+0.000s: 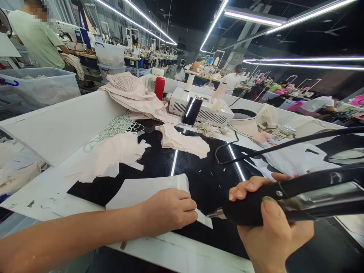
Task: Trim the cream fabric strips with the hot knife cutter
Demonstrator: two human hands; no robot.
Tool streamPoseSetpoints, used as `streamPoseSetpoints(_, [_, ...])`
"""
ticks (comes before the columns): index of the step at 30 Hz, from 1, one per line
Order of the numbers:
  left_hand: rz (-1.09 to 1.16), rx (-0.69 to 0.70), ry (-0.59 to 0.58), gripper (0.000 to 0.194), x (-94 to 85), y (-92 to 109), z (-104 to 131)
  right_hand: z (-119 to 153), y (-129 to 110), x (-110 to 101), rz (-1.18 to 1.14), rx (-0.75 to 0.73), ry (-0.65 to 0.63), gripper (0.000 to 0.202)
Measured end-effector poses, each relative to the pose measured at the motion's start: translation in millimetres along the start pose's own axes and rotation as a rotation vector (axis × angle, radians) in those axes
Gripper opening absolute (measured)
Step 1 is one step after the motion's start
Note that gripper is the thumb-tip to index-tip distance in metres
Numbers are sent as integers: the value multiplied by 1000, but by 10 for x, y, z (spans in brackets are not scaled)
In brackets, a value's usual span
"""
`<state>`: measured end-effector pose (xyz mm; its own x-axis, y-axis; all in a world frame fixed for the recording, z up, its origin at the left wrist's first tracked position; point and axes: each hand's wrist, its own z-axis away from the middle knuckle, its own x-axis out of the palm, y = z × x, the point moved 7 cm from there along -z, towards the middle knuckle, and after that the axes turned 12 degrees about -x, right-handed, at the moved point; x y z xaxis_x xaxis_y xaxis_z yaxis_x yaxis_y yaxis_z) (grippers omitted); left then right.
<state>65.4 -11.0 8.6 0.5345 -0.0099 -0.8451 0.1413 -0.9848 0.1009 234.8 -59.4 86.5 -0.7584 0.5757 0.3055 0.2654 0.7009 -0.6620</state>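
My left hand (170, 210) is closed with its fingers pressed together on the right part of a white fabric piece (133, 191), which lies over the near edge of a black glossy surface (199, 182). In my right hand (273, 223) is a black handheld tool (321, 189), the fingers wrapped round its body. The tool's narrow metal tip (216, 214) points left, at a small white strip (205, 220) just right of my left fingers. What my left fingertips pinch is hidden.
Cut fabric stacks (184, 141) and pale pieces (113, 153) lie farther back. Behind them stand a white vented box (204, 110), a phone (192, 111) and a red spool (159, 88). A black cable (284, 146) crosses at right. A person (36, 38) stands back left.
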Motion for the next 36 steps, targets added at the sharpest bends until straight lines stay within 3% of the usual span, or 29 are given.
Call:
streamPoseSetpoints(17, [38, -1, -22, 19, 19, -17, -8, 97, -47, 185, -100, 15, -38, 38])
streamPoseSetpoints(28, [21, -20, -26, 22, 62, -41, 21, 48, -84, -4, -50, 2, 11, 48])
streamPoseSetpoints(36, [58, -25, -47, 20, 64, -38, 6, 75, -54, 5, -67, 11, -5, 44])
